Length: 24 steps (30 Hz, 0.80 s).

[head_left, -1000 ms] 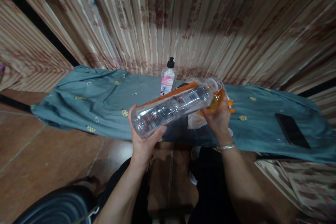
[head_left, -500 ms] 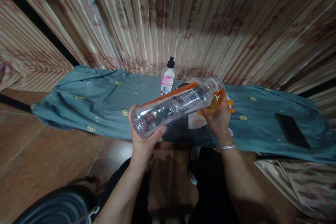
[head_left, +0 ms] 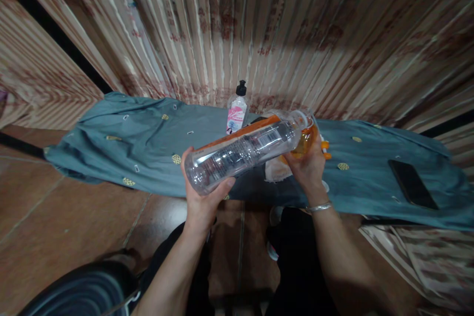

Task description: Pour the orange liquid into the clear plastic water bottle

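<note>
Above the middle of a teal cloth (head_left: 148, 150), a large clear bottle (head_left: 237, 155) lies tilted in the air, base to the near left, neck to the far right. The left hand (head_left: 200, 202) cups the base, thumb along the near side. The right hand (head_left: 307, 165) is closed around an amber container (head_left: 304, 142) by the neck; whether its fingers also grip the neck is hidden.

The clear bottle looks empty, so it is probably light, its thin plastic springy and apt to dent, perhaps slippery if wet. The base and the firmer neck ring seem the safest holds; a hard squeeze midway would likely buckle it. The amber container looks heavier, if that colour is liquid (I cannot be sure).

An orange band runs along the clear bottle's far side, and a barcode (head_left: 272, 137) shows toward the neck; the lines of print beside it are too blurred to read. Beyond stands a smaller bottle (head_left: 236, 113) with a black cap (head_left: 241, 89) and a pink-and-white label, its lettering illegible too. No brand is readable. A dark phone (head_left: 413, 183) rests at right.
</note>
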Motion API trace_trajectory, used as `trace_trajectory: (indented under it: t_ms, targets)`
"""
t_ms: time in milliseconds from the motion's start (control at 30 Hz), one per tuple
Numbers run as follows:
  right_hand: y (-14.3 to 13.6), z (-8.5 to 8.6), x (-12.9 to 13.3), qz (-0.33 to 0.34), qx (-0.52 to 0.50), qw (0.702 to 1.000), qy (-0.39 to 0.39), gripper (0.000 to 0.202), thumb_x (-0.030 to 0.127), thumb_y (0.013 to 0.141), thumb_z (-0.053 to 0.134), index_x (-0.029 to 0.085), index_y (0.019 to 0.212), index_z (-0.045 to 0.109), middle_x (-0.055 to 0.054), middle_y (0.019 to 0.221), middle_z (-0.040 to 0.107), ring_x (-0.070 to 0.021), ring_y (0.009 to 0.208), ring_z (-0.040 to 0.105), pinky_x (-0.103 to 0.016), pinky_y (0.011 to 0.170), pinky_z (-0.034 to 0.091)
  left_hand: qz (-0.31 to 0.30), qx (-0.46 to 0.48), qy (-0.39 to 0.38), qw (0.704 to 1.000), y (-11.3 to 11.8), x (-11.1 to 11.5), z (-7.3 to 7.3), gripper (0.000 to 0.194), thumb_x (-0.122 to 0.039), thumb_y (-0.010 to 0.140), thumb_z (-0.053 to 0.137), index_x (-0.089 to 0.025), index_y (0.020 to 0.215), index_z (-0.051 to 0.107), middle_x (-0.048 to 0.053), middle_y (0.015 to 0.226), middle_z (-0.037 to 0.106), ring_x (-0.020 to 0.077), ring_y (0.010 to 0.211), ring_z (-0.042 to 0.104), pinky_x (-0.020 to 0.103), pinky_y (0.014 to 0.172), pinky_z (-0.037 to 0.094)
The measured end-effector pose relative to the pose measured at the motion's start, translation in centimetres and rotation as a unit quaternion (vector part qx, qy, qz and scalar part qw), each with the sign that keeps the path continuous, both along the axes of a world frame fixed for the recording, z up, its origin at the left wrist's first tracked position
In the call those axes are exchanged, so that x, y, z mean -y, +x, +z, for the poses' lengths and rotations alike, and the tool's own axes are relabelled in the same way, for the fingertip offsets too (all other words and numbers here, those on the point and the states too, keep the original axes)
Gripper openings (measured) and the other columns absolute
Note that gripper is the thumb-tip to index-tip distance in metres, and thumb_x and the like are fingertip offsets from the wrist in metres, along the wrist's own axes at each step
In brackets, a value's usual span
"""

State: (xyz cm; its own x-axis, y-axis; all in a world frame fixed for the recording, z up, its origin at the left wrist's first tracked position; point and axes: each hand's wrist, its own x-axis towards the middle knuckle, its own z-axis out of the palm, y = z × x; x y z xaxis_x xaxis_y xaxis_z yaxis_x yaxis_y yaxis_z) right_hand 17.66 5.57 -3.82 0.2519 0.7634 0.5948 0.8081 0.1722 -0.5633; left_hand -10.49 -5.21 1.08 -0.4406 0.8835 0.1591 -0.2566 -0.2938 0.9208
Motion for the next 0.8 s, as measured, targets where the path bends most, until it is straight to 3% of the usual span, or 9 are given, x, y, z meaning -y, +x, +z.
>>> trace_trajectory:
  t_ms: [233,467,800]
  targets:
    - [-0.04,0.13,0.06,-0.004,0.0,1.0,0.007,0.109,0.07,0.081,0.09,0.017,0.168,0.051,-0.027,0.159,0.074,-0.0467,0.141,0.076,-0.069,0.123,0.061,0.001,0.008,-0.009,1.0,0.01,0.05,0.47,0.118,-0.049,0.053,0.117,-0.031,0.149,0.051,0.002,0.114,0.076,0.0219,0.094,0.08,0.035,0.087,0.068]
    - [-0.03,0.18,0.02,-0.003,-0.007,1.0,-0.008,0.111,0.062,0.078,0.093,0.013,0.168,0.049,-0.031,0.161,0.071,-0.0496,0.143,0.075,-0.074,0.124,0.059,-0.001,0.019,-0.012,1.0,0.05,0.01,0.89,0.119,-0.044,0.049,0.118,-0.031,0.147,0.05,0.001,0.111,0.076,0.0216,0.094,0.08,0.034,0.086,0.068]
    - [-0.12,0.03,0.02,-0.006,-0.003,1.0,0.004,0.111,0.068,0.08,0.091,0.013,0.168,0.049,-0.03,0.16,0.072,-0.0471,0.139,0.076,-0.07,0.124,0.06,-0.005,0.016,-0.025,1.0,-0.09,0.09,0.78,0.12,-0.044,0.05,0.117,-0.031,0.148,0.05,0.001,0.114,0.075,0.022,0.095,0.079,0.035,0.088,0.067]
